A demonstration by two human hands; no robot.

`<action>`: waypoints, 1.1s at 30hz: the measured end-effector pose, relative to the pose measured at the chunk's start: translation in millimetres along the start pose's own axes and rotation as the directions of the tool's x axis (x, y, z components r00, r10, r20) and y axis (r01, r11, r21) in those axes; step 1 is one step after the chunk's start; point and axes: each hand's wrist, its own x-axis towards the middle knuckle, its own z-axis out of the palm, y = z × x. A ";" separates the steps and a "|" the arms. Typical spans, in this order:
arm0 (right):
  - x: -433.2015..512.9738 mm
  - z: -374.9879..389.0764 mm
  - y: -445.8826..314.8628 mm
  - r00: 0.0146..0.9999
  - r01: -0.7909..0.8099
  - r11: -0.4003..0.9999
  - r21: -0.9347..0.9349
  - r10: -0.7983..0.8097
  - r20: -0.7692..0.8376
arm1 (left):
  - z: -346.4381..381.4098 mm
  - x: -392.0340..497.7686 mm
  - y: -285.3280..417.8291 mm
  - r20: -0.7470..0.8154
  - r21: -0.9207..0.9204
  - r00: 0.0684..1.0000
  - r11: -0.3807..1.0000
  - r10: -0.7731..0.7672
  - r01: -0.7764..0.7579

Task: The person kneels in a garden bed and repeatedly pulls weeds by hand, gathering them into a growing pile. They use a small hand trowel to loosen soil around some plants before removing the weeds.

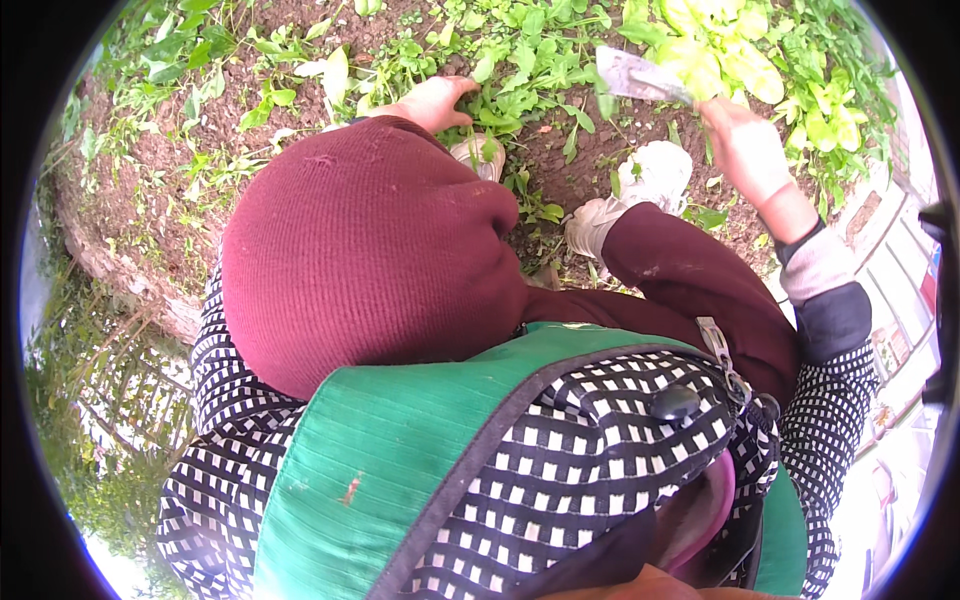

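Observation:
My right hand is closed around the handle of a small hand tool with a flat metal blade, perhaps a trowel or hoe. The blade is slightly blurred and points left over the low plants, beside a bright light-green leafy plant. Past my maroon-covered knee, my left hand reaches to the edge of a patch of green weeds. Its thumb and index finger are apart with nothing visible between them; the other fingers are partly hidden.
My white shoes, the left and the right, stand on brown soil between my hands. Scattered leafy plants grow at the upper left. A pale soil edge curves along the left. Pale paving lies at the right.

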 end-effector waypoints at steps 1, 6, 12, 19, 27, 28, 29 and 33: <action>-3.2 -0.8 -9.2 0.996 0.050 0.999 0.018 -0.048 -0.076 | 2.5 -2.6 -2.3 -0.038 0.059 0.997 0.996 0.062 -0.060; 22.7 9.9 -42.1 0.943 0.246 0.962 -0.117 -0.266 -0.199 | 1.2 -0.4 -15.1 -0.042 -0.020 0.997 0.998 0.062 -0.063; 32.7 34.7 -69.5 0.940 0.335 0.934 -0.120 -0.341 -0.028 | -10.8 -4.1 -6.7 -0.259 0.032 0.966 0.999 0.027 -0.019; 14.0 36.7 -62.6 0.928 0.371 0.923 0.103 -0.371 -0.012 | -4.3 18.1 -0.2 0.031 0.109 0.976 0.970 0.214 -0.217; -2.3 40.0 -28.6 0.976 -0.133 0.990 -0.039 0.138 0.171 | 35.7 17.6 -3.9 0.299 -0.067 0.893 0.940 0.337 -0.333; -1.8 46.1 -23.8 0.959 -0.183 0.981 -0.060 0.192 0.208 | 33.7 19.6 -4.5 0.382 -0.116 0.863 0.944 0.331 -0.311; 0.3 52.8 -19.1 0.937 -0.236 0.968 -0.084 0.250 0.244 | 29.6 22.5 -5.7 0.462 -0.161 0.825 0.945 0.326 -0.283; 4.3 72.2 -12.2 0.884 -0.328 0.943 -0.051 0.325 0.335 | 18.5 31.5 -2.7 0.122 -0.168 0.950 0.949 0.288 -0.266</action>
